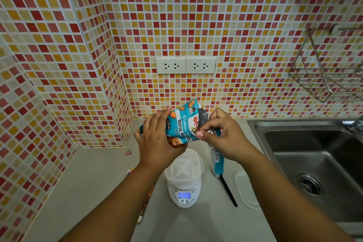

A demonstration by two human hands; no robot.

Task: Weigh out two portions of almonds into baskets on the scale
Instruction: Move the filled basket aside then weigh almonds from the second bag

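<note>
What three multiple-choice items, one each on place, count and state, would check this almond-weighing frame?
1. Where is the white slotted plastic basket?
A. in the steel sink
B. on the white digital scale
C. in the wall rack

2. How many white wall outlet plates show?
A. two
B. one
C. four

3. What holds the teal roasted-almond bag?
A. nothing, it lies flat
B. the right hand alone
C. left hand gripping, right hand pinching its edge

Key: 1 B, the basket sits on the scale; 2 A, two plates lie side by side; 3 C, both hands lift it above the basket.
</note>
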